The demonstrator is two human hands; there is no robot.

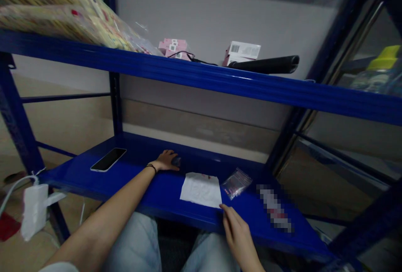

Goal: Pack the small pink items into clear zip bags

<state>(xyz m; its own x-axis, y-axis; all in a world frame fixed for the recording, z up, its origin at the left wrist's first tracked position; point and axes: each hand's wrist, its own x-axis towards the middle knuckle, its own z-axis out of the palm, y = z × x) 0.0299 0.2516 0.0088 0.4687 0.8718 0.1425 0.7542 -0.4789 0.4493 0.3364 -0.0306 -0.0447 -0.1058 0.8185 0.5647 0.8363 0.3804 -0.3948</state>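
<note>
My left hand (166, 161) reaches to the back of the blue shelf board. Its fingers and thumb curl around a small clear plastic piece (176, 161), too small to make out fully. In front of me lies a white sheet of paper (201, 191) with a faint drawing and small red marks at its top edge. At its lower right corner is my right hand (236, 226), a fingertip touching the corner, thumb apart and nothing gripped. Just right of the paper rests a clear plastic bag (236, 183) with small pinkish-red bits inside.
A phone (108, 159) lies on the left of the board (135, 192). A pixelated strip (275, 209) is at the right. Overhead runs a blue shelf beam (201, 71), bearing bagged packs (63, 12), small boxes (243, 50) and a black tube-like object (266, 65).
</note>
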